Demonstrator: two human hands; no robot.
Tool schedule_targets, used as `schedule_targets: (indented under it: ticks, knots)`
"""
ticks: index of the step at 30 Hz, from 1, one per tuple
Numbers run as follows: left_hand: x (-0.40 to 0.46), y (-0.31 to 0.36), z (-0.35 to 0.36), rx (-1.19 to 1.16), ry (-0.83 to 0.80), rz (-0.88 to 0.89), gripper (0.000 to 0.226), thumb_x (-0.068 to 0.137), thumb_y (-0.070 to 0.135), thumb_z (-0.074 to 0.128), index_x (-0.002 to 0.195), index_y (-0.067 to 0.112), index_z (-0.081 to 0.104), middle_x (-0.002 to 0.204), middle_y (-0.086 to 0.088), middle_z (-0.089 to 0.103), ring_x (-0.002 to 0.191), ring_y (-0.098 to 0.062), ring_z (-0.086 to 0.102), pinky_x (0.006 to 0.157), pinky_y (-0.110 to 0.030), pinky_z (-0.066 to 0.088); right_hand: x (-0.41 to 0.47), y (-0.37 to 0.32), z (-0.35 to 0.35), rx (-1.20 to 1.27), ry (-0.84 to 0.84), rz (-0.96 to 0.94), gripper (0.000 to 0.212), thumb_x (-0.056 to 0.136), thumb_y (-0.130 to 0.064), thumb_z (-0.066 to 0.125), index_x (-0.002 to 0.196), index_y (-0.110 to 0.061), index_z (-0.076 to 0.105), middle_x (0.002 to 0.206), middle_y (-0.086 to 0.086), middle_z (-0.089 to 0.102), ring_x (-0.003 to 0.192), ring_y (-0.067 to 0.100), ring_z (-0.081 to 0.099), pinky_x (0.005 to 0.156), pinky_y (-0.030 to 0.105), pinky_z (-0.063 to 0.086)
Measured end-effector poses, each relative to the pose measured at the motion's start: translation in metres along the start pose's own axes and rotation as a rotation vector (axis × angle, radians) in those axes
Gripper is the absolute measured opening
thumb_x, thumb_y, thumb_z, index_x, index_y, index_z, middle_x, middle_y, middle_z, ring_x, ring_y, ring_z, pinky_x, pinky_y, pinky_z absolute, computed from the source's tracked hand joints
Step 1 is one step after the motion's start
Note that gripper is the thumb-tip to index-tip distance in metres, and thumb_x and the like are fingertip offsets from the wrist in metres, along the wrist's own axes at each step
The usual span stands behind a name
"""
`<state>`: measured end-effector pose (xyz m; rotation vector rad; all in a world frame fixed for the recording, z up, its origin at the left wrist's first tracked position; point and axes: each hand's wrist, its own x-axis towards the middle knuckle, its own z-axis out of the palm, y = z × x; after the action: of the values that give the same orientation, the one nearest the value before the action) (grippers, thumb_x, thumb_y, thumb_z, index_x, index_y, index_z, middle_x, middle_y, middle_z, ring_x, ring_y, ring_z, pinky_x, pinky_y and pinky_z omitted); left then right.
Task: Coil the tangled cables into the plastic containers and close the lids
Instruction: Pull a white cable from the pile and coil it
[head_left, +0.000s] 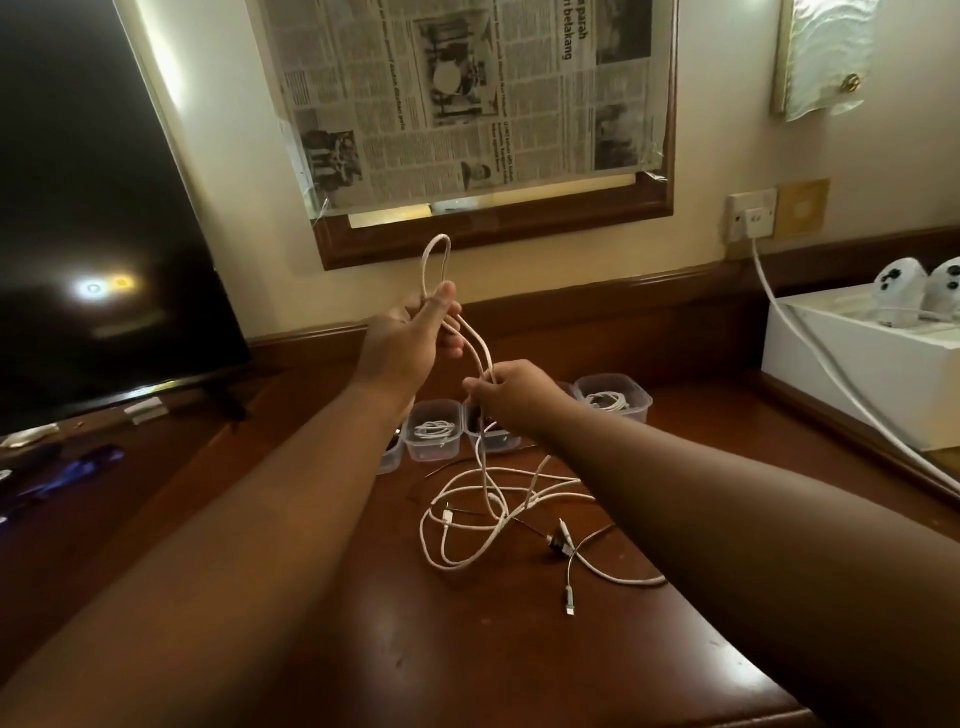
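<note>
My left hand (410, 338) is raised above the desk and grips a white cable (435, 260) whose loop sticks up above the fingers. Lower and to the right, my right hand (511, 395) pinches the same cable's strands. The rest hangs down into a tangle of white and dark cables (498, 514) on the wooden desk (467, 649). Behind the hands stands a row of clear plastic containers without lids: one (434, 431) holds a coiled white cable, another (615, 400) at the right holds one too, and the one between them (498, 441) is partly hidden by my right hand.
A dark TV screen (104, 234) stands at the left. A white box (857, 374) with white devices sits at the right, and a thick white cord (810, 343) runs from a wall socket across it. A newspaper-covered frame (467, 104) hangs on the wall.
</note>
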<state>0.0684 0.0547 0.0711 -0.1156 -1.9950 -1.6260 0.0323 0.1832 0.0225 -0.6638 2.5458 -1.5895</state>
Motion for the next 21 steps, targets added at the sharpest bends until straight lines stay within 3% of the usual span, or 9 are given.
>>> schedule_targets:
  ticks: [3,5,7,10,12,15,17,21]
  knots:
    - [-0.012,-0.032,0.002,0.029,0.008,-0.050,0.024,0.097,0.039,0.058,0.105,0.017,0.064,0.092,-0.007,0.068,0.082,-0.020,0.067,0.078,-0.037,0.058,0.005,0.009,-0.004,0.057,0.066,0.008,0.024,0.100,-0.031,0.053,0.094,-0.012,0.067,0.094,0.011,0.071,0.088,0.023,0.069,0.079,0.038,0.058]
    - [-0.026,-0.057,0.004,0.066,-0.145,-0.168,0.016,0.098,0.033,0.057,0.107,0.021,0.063,0.098,-0.008,0.068,0.090,-0.026,0.067,0.082,-0.043,0.056,0.006,0.012,-0.009,0.147,0.126,0.022,0.024,0.100,-0.031,0.053,0.089,-0.013,0.066,0.084,0.006,0.068,0.076,0.018,0.066,0.070,0.032,0.056]
    - [-0.042,-0.082,0.007,0.195,-0.406,-0.264,0.009,0.098,0.027,0.057,0.103,0.025,0.064,0.098,-0.003,0.070,0.088,-0.018,0.066,0.076,-0.033,0.053,0.007,0.014,-0.016,0.213,0.151,0.043,0.026,0.101,-0.032,0.053,0.089,-0.012,0.066,0.076,0.003,0.062,0.067,0.014,0.059,0.063,0.028,0.051]
    - [-0.056,-0.118,0.010,0.545,-0.616,-0.152,0.012,0.098,0.019,0.059,0.095,0.017,0.071,0.085,0.002,0.071,0.070,-0.002,0.064,0.063,-0.021,0.049,0.007,0.011,-0.027,0.393,0.187,0.064,0.029,0.102,-0.034,0.050,0.092,-0.011,0.064,0.068,0.000,0.057,0.054,0.008,0.052,0.052,0.022,0.047]
    - [-0.054,-0.129,0.011,0.531,-0.556,-0.182,0.021,0.101,0.021,0.054,0.091,0.012,0.070,0.081,-0.002,0.070,0.067,-0.006,0.064,0.062,-0.022,0.050,0.008,0.007,-0.036,0.489,0.267,0.035,0.032,0.103,-0.037,0.047,0.090,-0.012,0.063,0.070,0.001,0.055,0.059,0.011,0.053,0.057,0.025,0.048]
    - [-0.040,-0.119,0.012,0.366,-0.322,-0.286,0.029,0.103,0.030,0.048,0.088,0.012,0.066,0.083,-0.007,0.068,0.071,-0.014,0.062,0.063,-0.024,0.050,0.012,0.000,-0.050,0.643,0.337,0.017,0.034,0.105,-0.038,0.041,0.088,-0.013,0.057,0.077,0.004,0.059,0.070,0.016,0.061,0.063,0.029,0.053]
    - [-0.028,-0.102,0.013,0.308,-0.165,-0.249,0.030,0.103,0.035,0.048,0.094,0.013,0.065,0.085,-0.005,0.067,0.073,-0.016,0.062,0.061,-0.025,0.048,0.015,-0.004,-0.055,0.872,0.285,-0.022,0.035,0.106,-0.035,0.038,0.082,-0.013,0.050,0.062,0.000,0.056,0.054,0.014,0.058,0.056,0.032,0.051]
    - [-0.006,-0.078,0.009,0.448,-0.061,-0.003,0.023,0.101,0.035,0.053,0.101,0.013,0.061,0.085,-0.003,0.062,0.072,-0.013,0.059,0.059,-0.026,0.046,0.015,-0.005,-0.067,0.902,0.290,-0.054,0.039,0.106,-0.037,0.039,0.072,-0.017,0.045,0.044,-0.009,0.042,0.037,0.008,0.037,0.040,0.020,0.033]
